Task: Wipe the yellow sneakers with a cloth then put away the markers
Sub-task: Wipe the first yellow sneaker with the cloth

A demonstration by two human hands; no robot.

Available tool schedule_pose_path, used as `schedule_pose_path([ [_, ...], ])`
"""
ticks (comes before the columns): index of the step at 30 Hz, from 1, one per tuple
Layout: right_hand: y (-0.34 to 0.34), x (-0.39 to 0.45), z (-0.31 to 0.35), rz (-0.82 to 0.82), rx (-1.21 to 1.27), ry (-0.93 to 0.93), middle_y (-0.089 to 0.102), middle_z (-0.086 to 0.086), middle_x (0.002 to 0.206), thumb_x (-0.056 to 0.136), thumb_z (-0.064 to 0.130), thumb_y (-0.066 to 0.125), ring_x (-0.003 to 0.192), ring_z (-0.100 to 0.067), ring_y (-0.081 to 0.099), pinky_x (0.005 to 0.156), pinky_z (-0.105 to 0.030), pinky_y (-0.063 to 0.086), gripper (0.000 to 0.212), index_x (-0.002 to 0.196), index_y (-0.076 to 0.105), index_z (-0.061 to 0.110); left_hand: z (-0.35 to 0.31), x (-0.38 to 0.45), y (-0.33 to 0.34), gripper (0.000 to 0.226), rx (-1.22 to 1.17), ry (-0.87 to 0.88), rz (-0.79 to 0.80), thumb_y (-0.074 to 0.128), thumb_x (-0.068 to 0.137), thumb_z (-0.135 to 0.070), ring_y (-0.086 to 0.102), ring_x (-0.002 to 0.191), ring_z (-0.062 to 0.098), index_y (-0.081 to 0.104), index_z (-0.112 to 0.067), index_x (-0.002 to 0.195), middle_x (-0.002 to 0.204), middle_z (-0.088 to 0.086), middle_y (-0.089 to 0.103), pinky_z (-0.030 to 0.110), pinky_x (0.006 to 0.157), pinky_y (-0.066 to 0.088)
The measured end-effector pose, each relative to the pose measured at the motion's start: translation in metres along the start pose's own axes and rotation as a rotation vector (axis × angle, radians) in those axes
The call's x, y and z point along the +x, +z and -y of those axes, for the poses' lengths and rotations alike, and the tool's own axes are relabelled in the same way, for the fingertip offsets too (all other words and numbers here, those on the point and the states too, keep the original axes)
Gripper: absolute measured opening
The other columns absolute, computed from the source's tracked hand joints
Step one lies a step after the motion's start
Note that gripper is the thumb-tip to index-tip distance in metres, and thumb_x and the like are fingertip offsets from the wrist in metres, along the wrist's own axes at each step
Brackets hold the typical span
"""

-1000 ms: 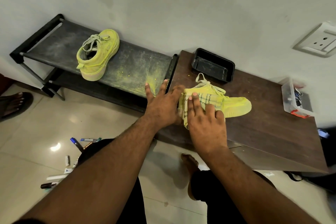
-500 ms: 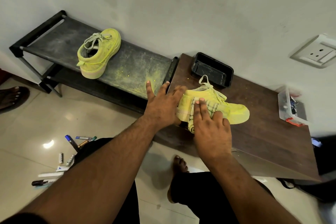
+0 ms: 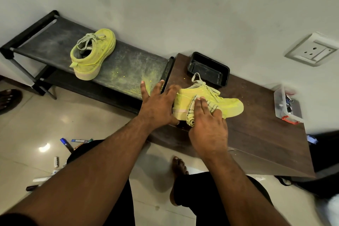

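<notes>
One yellow sneaker (image 3: 231, 105) lies on the brown table (image 3: 256, 134), toe to the right. My left hand (image 3: 159, 105) rests flat against its heel with spread fingers. My right hand (image 3: 207, 126) presses a pale striped cloth (image 3: 191, 113) onto the sneaker's near side with straight fingers. The second yellow sneaker (image 3: 93, 53) stands on the dark shoe rack (image 3: 128, 71) at the left. Several markers (image 3: 67, 144) lie scattered on the tiled floor at the lower left.
A black tray (image 3: 208, 69) sits on the table by the wall behind the sneaker. A clear plastic box (image 3: 286, 105) with small items stands at the table's right end. Yellow dust speckles the rack. My bare foot (image 3: 178, 178) is under the table edge.
My right hand has slid the cloth along the sneaker's side toward the heel and lower edge. The cloth now bunches near the sole. The left hand stays at the heel.
</notes>
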State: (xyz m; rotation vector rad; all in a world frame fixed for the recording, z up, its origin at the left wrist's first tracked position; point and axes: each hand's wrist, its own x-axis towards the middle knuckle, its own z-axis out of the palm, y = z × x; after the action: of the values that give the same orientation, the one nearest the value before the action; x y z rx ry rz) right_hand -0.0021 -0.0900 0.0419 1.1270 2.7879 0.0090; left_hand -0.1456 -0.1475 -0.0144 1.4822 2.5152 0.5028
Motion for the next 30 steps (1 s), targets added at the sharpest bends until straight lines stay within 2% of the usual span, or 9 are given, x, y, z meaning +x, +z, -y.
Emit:
schedule_pose_path([
  [5,0.004,0.005,0.012,-0.036,0.108,-0.117,0.005,0.005,0.161,0.085,0.017,0.049,0.119,-0.024,0.035,0.103,-0.038,0.035,0.08,0.152,0.005,0.018,-0.005,-0.001,0.009,0.098,-0.042,0.008,-0.032,0.071,0.066,-0.057,0.005,0.146,0.022,0.012,-0.033,0.139,0.148,-0.012,0.034,0.069,0.107,-0.01],
  [12,0.0,0.004,-0.008,-0.049,0.177,0.115,0.01,0.01,0.16,0.084,0.018,0.05,0.118,-0.026,0.037,0.1,-0.039,0.039,0.079,0.152,0.011,0.023,-0.021,-0.01,0.01,0.1,-0.082,-0.062,-0.091,0.066,0.057,-0.069,0.009,0.146,0.022,0.021,-0.03,0.138,0.144,-0.003,0.037,0.064,0.107,-0.013],
  [15,-0.001,0.001,-0.003,-0.041,0.226,0.07,0.009,0.009,0.16,0.085,0.016,0.05,0.118,-0.025,0.036,0.1,-0.039,0.039,0.078,0.152,0.01,0.021,-0.036,-0.024,0.019,0.085,-0.071,-0.129,-0.125,0.064,0.07,-0.057,0.007,0.146,0.024,0.02,-0.027,0.137,0.145,-0.006,0.037,0.064,0.104,-0.018],
  [18,0.003,-0.006,0.002,-0.027,0.237,-0.067,0.006,0.014,0.16,0.084,0.014,0.048,0.11,-0.022,0.037,0.095,-0.035,0.042,0.079,0.152,0.01,0.026,-0.046,-0.034,0.023,0.073,-0.112,-0.233,-0.167,0.063,0.078,-0.043,0.01,0.146,0.025,0.021,-0.026,0.136,0.145,-0.008,0.04,0.065,0.107,-0.013],
  [20,0.006,-0.006,-0.005,-0.005,0.233,-0.033,0.005,0.017,0.159,0.085,0.015,0.049,0.11,-0.022,0.038,0.095,-0.035,0.042,0.079,0.152,0.009,0.028,-0.046,-0.035,0.024,0.081,-0.101,-0.249,-0.167,0.067,0.074,-0.047,0.014,0.145,0.026,0.021,-0.025,0.138,0.145,-0.007,0.038,0.065,0.107,-0.012],
  [22,0.006,-0.005,-0.014,-0.001,0.247,0.085,0.007,0.016,0.159,0.086,0.016,0.049,0.113,-0.025,0.039,0.097,-0.036,0.04,0.078,0.153,0.01,0.026,-0.046,-0.034,0.026,0.094,-0.067,-0.238,-0.161,0.07,0.067,-0.06,0.017,0.144,0.026,0.021,-0.023,0.139,0.143,-0.007,0.039,0.064,0.106,-0.012],
  [24,0.007,-0.005,-0.019,-0.004,0.252,0.152,0.008,0.013,0.16,0.086,0.017,0.049,0.115,-0.027,0.04,0.097,-0.037,0.039,0.078,0.153,0.01,0.023,-0.046,-0.035,0.03,0.098,-0.058,-0.232,-0.159,0.07,0.064,-0.065,0.017,0.143,0.025,0.021,-0.022,0.138,0.142,-0.007,0.041,0.064,0.106,-0.011],
  [28,0.013,-0.015,-0.006,0.057,0.301,-0.018,0.0,0.011,0.16,0.086,0.015,0.049,0.116,-0.027,0.037,0.1,-0.039,0.042,0.082,0.153,0.003,0.024,-0.046,-0.037,0.034,0.078,-0.075,-0.255,-0.162,0.067,0.075,-0.042,0.017,0.144,0.022,0.023,-0.024,0.137,0.143,-0.006,0.038,0.065,0.11,-0.007],
  [30,0.015,-0.016,-0.001,0.069,0.307,-0.083,-0.002,0.014,0.16,0.085,0.014,0.049,0.111,-0.024,0.036,0.098,-0.039,0.043,0.083,0.152,0.002,0.027,-0.044,-0.038,0.034,0.07,-0.068,-0.26,-0.173,0.063,0.079,-0.038,0.02,0.143,0.02,0.026,-0.024,0.137,0.142,-0.005,0.039,0.064,0.111,-0.005],
])
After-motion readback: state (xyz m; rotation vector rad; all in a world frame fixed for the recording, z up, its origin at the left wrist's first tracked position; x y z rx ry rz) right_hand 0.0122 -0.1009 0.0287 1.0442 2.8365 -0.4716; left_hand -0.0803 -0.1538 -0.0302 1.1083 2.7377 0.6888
